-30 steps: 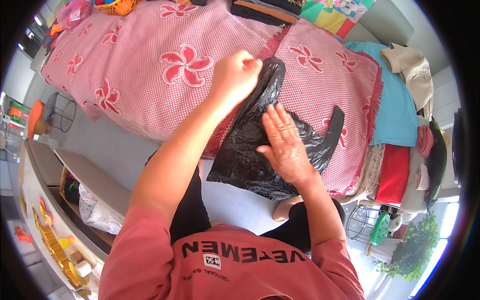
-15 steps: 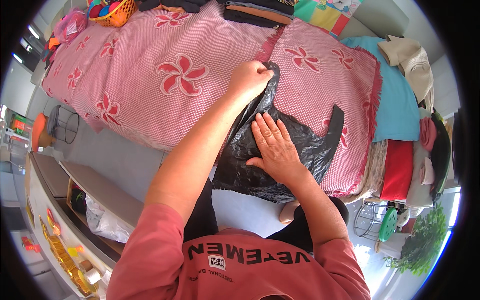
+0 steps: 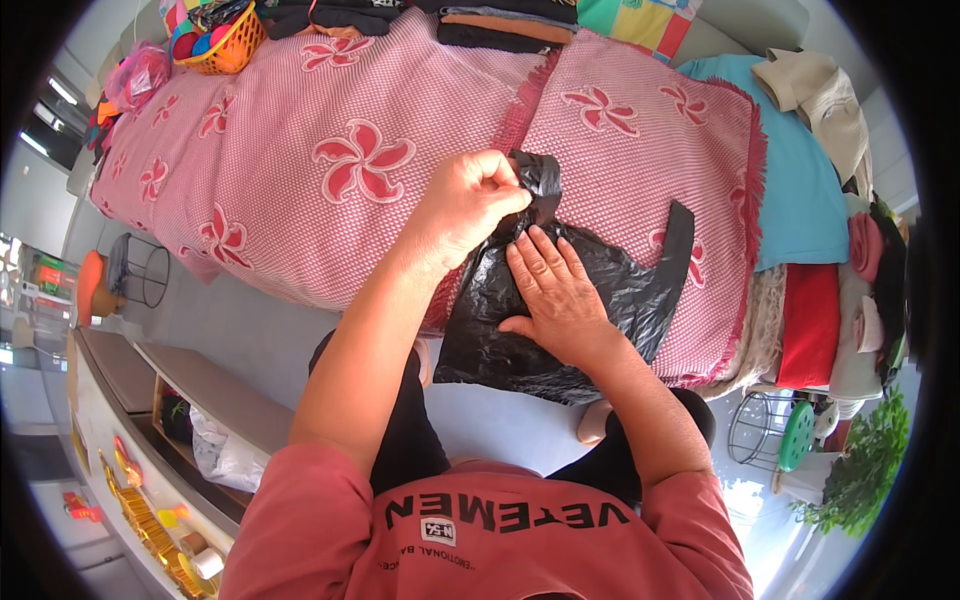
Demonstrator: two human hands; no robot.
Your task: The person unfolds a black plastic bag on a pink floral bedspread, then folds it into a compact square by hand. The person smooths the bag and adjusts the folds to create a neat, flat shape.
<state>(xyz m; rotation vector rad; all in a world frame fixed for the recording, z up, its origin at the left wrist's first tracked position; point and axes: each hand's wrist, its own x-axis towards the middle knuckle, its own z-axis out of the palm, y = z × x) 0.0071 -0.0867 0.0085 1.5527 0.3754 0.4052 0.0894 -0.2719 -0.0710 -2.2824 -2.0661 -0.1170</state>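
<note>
A crinkled black plastic bag [image 3: 610, 310] with handle straps lies spread at the near edge of a sofa, over a pink cover [image 3: 620, 160] with red flower shapes. My left hand [image 3: 465, 205] is closed, pinching the bag's left handle, whose top part bends over beside the fingers. Flat on the middle of the bag rests my right hand [image 3: 555, 295], fingers stretched out, pressing the plastic down. The bag's other handle sticks up to the right, untouched. Its lower edge hangs over the front of the sofa.
An orange basket [image 3: 235, 45] of colourful balls and stacks of folded clothes [image 3: 505, 25] stand along the back. A blue cloth [image 3: 800, 190] and more folded textiles lie right. An open drawer [image 3: 215, 400] juts out at lower left; a wire-legged green stool [image 3: 797, 437] stands at lower right.
My left hand has drawn back toward me and turned, so the bag's left handle now folds over instead of stretching upward. The right hand stays pressed on the bag.
</note>
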